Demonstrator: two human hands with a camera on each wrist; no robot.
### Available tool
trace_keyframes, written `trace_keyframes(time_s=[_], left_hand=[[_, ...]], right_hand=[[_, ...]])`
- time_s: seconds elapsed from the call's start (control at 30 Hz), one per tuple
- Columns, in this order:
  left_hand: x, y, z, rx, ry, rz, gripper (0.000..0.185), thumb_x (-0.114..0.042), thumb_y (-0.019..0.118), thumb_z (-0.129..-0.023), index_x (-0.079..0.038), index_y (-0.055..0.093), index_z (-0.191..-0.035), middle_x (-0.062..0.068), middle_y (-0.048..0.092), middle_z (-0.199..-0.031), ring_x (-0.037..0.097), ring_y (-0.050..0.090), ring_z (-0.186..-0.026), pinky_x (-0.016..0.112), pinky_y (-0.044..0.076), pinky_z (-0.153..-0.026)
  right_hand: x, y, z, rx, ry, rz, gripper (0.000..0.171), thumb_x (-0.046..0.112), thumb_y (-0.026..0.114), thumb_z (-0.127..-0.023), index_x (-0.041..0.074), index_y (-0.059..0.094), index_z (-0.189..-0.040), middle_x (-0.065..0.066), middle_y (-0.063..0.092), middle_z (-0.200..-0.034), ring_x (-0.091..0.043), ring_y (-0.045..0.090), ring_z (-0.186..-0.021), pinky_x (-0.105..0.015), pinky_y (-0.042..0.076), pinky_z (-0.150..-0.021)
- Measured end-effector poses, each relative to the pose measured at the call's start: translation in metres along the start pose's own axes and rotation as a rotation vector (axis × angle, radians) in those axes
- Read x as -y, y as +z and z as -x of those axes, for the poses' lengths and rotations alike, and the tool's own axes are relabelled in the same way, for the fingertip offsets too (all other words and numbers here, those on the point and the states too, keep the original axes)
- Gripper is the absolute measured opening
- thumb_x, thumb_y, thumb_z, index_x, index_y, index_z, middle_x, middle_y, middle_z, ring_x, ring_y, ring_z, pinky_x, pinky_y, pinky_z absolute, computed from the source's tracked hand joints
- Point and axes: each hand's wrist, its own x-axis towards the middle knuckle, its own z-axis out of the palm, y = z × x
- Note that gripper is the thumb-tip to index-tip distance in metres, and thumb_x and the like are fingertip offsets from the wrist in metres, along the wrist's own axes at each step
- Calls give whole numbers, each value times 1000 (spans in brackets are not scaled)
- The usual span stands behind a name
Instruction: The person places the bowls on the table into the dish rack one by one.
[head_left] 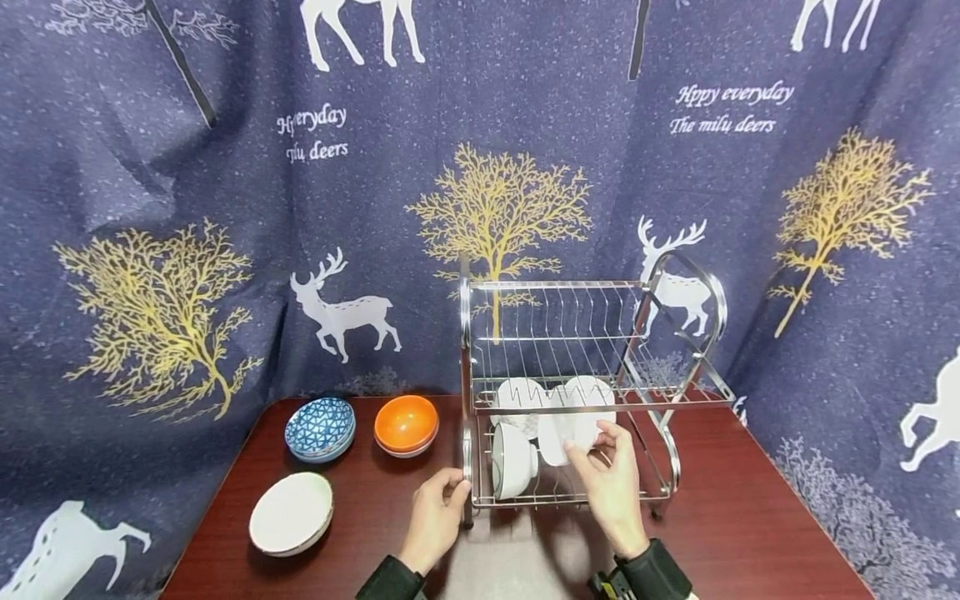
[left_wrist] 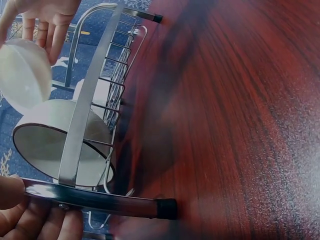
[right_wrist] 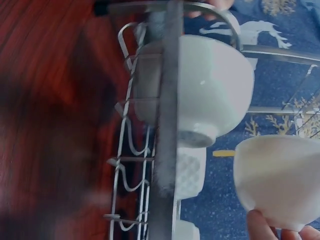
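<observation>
My left hand [head_left: 435, 512] grips the front left post of a two-tier metal dish rack [head_left: 467, 454]. With thumb and fingers my right hand [head_left: 613, 487] pinches a white bowl [head_left: 553, 440], held tilted over the rack's lower tier. To the left of that bowl, another white bowl [head_left: 513, 463] stands on its side in the lower tier, its mouth facing left. In the right wrist view the held bowl [right_wrist: 280, 180] is apart from the standing bowl [right_wrist: 215, 85]. Behind them are more white dishes [head_left: 519, 393], partly hidden by the rack's wires.
On the table [head_left: 360, 533] left of the rack are blue-patterned bowls [head_left: 320, 427], an orange bowl [head_left: 407, 425] and a cream bowl [head_left: 291, 514]. The rack's upper tier [head_left: 558, 337] overhangs the back of the lower one. A printed blue curtain [head_left: 405, 208] hangs behind.
</observation>
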Motion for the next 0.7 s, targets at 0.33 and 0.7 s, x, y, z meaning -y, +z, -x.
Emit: trace_keyframes(time_s=[0.33,0.7], left_hand=[[0,1,0,-8,19,-26,5,-8,67,-88,-4,66,-90,-1,65,-83,12,64,-76,26,52,-68],[1,2,2,-14,35,-15,5,-5,68,-86,-5,66,-91,1,66,-83,13,65,-75,26,53,-68]], right_hand=[[-23,8,3,3,-108,311,65,24,85,-72,3,49,-123,-7,51,-96,-19,57,-88,-31,53,-79],[-33,25,11,119,-69,424,69,39,84,-70,8,49,-122,-5,50,-98,-13,52,-82,-26,49,-72]])
